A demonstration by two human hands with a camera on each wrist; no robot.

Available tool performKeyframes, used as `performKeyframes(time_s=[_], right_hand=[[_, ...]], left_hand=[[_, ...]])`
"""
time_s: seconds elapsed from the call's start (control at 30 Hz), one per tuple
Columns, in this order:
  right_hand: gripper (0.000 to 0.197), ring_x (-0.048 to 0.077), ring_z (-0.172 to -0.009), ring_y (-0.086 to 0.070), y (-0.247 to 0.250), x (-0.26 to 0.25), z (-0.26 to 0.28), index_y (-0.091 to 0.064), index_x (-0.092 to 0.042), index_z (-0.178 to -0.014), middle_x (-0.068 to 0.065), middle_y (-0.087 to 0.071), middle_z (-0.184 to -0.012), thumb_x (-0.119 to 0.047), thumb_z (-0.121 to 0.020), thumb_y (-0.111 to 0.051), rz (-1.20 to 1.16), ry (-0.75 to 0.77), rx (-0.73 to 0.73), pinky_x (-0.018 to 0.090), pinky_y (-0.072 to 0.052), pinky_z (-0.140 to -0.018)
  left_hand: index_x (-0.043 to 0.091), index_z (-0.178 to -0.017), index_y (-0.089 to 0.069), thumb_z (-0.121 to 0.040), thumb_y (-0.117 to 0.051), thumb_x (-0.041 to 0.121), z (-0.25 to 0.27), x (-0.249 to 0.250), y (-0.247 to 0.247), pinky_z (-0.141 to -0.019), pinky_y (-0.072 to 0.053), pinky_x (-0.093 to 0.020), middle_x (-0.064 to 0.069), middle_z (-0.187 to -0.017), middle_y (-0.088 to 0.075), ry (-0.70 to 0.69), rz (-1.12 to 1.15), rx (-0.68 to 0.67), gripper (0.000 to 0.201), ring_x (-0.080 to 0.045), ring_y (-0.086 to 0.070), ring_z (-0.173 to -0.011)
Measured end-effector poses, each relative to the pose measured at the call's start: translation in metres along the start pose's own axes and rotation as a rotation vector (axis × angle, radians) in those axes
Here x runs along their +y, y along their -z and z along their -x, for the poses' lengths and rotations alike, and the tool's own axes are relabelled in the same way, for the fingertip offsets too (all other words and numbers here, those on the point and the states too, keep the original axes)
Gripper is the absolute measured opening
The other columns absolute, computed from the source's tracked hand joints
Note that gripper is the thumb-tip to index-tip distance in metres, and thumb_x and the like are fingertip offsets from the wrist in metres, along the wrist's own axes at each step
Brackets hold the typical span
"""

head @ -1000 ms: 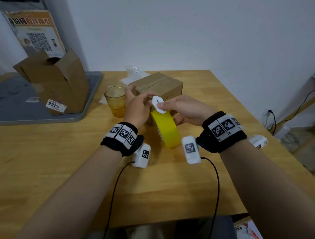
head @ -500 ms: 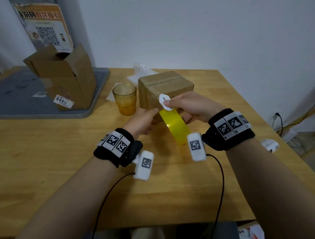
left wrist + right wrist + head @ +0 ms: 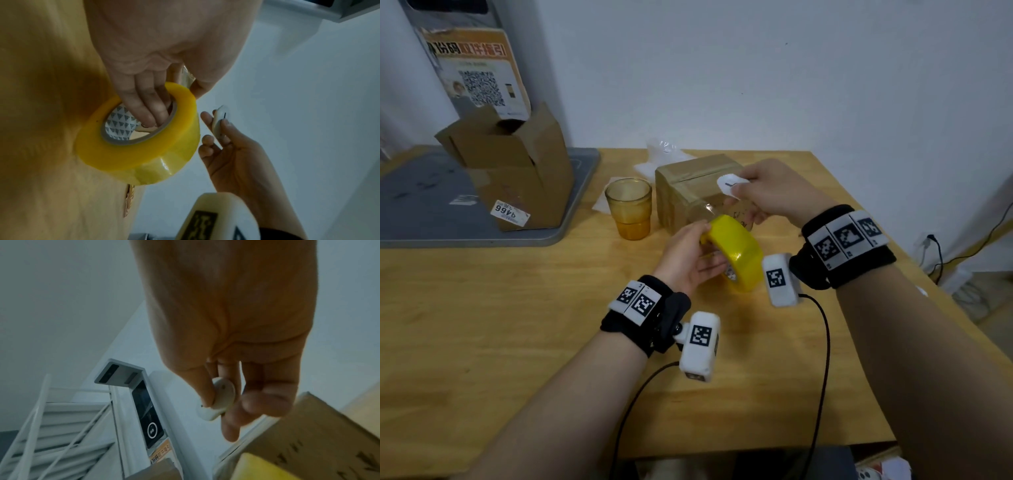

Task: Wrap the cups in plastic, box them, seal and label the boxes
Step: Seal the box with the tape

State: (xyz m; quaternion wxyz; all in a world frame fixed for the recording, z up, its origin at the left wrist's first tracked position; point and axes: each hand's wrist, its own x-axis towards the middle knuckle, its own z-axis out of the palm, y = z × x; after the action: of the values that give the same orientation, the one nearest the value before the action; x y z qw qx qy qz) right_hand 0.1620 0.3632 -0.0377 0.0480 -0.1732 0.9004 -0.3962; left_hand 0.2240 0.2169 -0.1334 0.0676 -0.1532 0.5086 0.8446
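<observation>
The left hand (image 3: 690, 255) grips a roll of yellow packing tape (image 3: 739, 255), its fingers (image 3: 148, 104) hooked through the cardboard core and the thumb over the outer rim, so the roll is held tilted just above the wooden tabletop (image 3: 482, 325). A clear strip of tape (image 3: 710, 212) runs from the roll up to the front face of the sealed cardboard box (image 3: 688, 181), which sits on the tabletop just behind the roll. The right hand (image 3: 770, 195) hovers at the near right corner of that box, pinching a small white oval cutter (image 3: 729, 183) between thumb and forefinger, the other fingers loosely curled beneath it. An amber glass cup (image 3: 629, 207) stands upright just left of the sealed box, unwrapped. Behind the box lies crumpled clear plastic (image 3: 662, 150). Farther left, an open cardboard box (image 3: 517, 168) with raised flaps and a white label (image 3: 509, 213) on its side stands on a grey tray (image 3: 421, 205).
</observation>
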Motion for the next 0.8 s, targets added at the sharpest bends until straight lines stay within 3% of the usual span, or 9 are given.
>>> performKeyframes(time_s=[0.07,0.17,0.27,0.33,0.4,0.47,0.6,0.8], right_hand=[[0.020,0.005,-0.047,-0.061,0.000,-0.006,-0.006,-0.069,-0.014,-0.110,-0.002,-0.077,-0.091,-0.012,-0.101,-0.052,0.106,0.091,-0.044,0.021,-0.050,-0.048],[0.013,0.001,-0.056,-0.058,-0.001,-0.016,-0.016,-0.070,-0.015,-0.103,-0.009,-0.070,-0.082,-0.018,-0.100,-0.058,0.333,0.219,-0.090,0.012,-0.040,-0.051],[0.011,0.009,-0.070,-0.054,-0.005,-0.021,-0.022,-0.069,-0.016,-0.092,-0.011,-0.057,-0.079,-0.026,-0.095,-0.067,0.559,0.285,-0.121,0.025,-0.036,-0.058],[0.013,0.015,-0.075,-0.055,-0.009,-0.022,-0.026,-0.061,-0.026,-0.082,-0.012,-0.055,-0.080,-0.030,-0.091,-0.069,0.618,0.276,-0.102,0.032,-0.036,-0.062],[0.024,0.008,-0.072,-0.049,-0.013,-0.022,-0.028,-0.051,-0.030,-0.075,-0.012,-0.052,-0.079,-0.029,-0.090,-0.069,0.667,0.296,-0.120,0.032,-0.034,-0.061],[0.023,0.005,-0.070,-0.046,-0.016,-0.025,-0.029,-0.051,-0.028,-0.076,-0.011,-0.053,-0.079,-0.029,-0.089,-0.070,0.715,0.308,-0.170,0.031,-0.031,-0.058],[0.014,0.018,-0.082,-0.057,-0.023,-0.030,-0.031,-0.062,-0.018,-0.090,-0.003,-0.063,-0.087,-0.029,-0.088,-0.071,0.805,0.360,-0.210,0.027,-0.025,-0.056],[0.012,0.021,-0.090,-0.062,-0.030,-0.035,-0.037,-0.063,-0.019,-0.092,-0.001,-0.067,-0.095,-0.029,-0.088,-0.069,0.902,0.401,-0.185,0.027,-0.027,-0.056]], left_hand=[[0.020,-0.131,-0.060,-0.103,-0.057,0.032,0.000,-0.002,0.000,-0.067,-0.062,-0.032,-0.015,-0.109,-0.069,-0.003,0.005,0.002,0.031,-0.023,-0.073,-0.075],[0.021,-0.123,-0.062,-0.103,-0.057,0.033,-0.001,-0.003,0.004,-0.058,-0.057,-0.027,-0.013,-0.104,-0.067,-0.008,0.005,0.004,0.023,-0.019,-0.068,-0.067],[0.022,-0.126,-0.061,-0.102,-0.059,0.033,-0.004,-0.005,0.009,-0.051,-0.048,-0.024,-0.013,-0.102,-0.064,-0.014,0.003,-0.003,0.026,-0.017,-0.064,-0.060],[0.025,-0.134,-0.059,-0.102,-0.059,0.035,-0.006,-0.007,0.013,-0.049,-0.043,-0.022,-0.010,-0.097,-0.064,-0.015,-0.011,0.002,0.033,-0.014,-0.063,-0.056],[0.028,-0.136,-0.059,-0.102,-0.060,0.037,-0.007,-0.008,0.015,-0.047,-0.040,-0.021,-0.005,-0.087,-0.064,-0.013,-0.007,-0.001,0.035,-0.013,-0.060,-0.053],[0.029,-0.136,-0.060,-0.103,-0.059,0.038,-0.007,-0.009,0.017,-0.047,-0.038,-0.021,-0.002,-0.081,-0.063,-0.019,-0.006,-0.004,0.035,-0.011,-0.058,-0.051],[0.031,-0.134,-0.061,-0.103,-0.057,0.040,-0.007,-0.010,0.017,-0.047,-0.037,-0.020,-0.001,-0.082,-0.063,-0.023,-0.002,0.007,0.033,-0.010,-0.057,-0.051],[0.028,-0.134,-0.062,-0.101,-0.060,0.041,-0.010,-0.013,0.015,-0.045,-0.036,-0.021,-0.001,-0.080,-0.061,-0.025,0.016,0.028,0.035,-0.010,-0.055,-0.050]])
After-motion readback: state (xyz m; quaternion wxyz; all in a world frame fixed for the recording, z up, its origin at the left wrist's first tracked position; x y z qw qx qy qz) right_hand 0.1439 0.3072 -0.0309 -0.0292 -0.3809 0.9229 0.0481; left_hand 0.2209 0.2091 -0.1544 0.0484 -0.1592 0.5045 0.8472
